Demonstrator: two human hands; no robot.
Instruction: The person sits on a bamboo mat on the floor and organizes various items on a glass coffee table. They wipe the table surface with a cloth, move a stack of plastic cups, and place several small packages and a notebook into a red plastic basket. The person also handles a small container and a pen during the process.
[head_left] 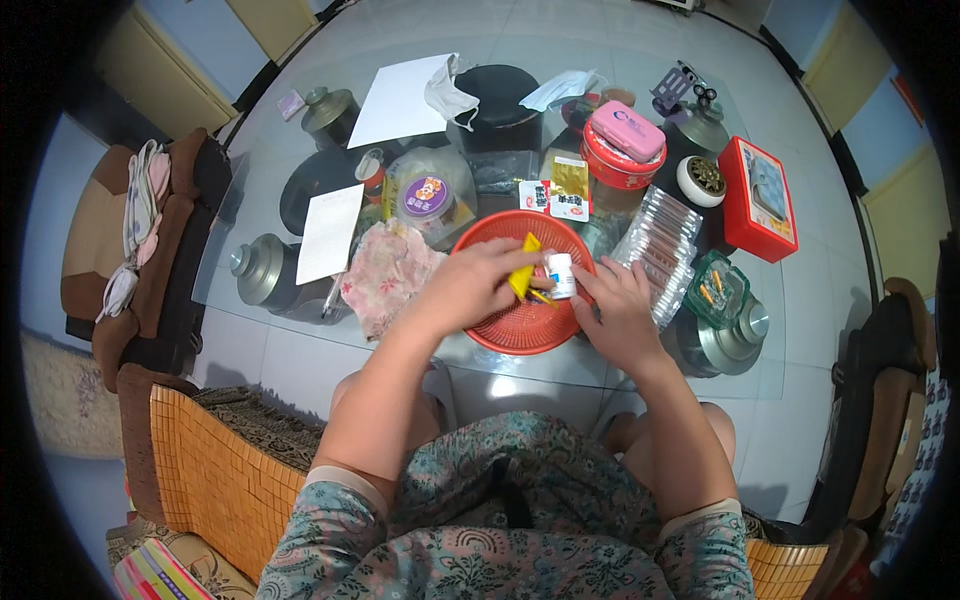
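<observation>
A round red plastic basket stands at the near edge of the glass table. My left hand reaches over its left side, fingers closed on a yellow, folded-looking piece whose kind I cannot make out. Beside that piece, within the basket, a small white capped bottle stands out. My right hand lies over the basket's right rim with fingers apart, the fingertips close to the bottle. Whether they touch it I cannot tell. My hands partly hide the basket's contents.
Silver blister packs and a green glass ashtray lie to the right, near a red box. Farther back are a red tin and snack packets. A floral cloth and notepad lie left.
</observation>
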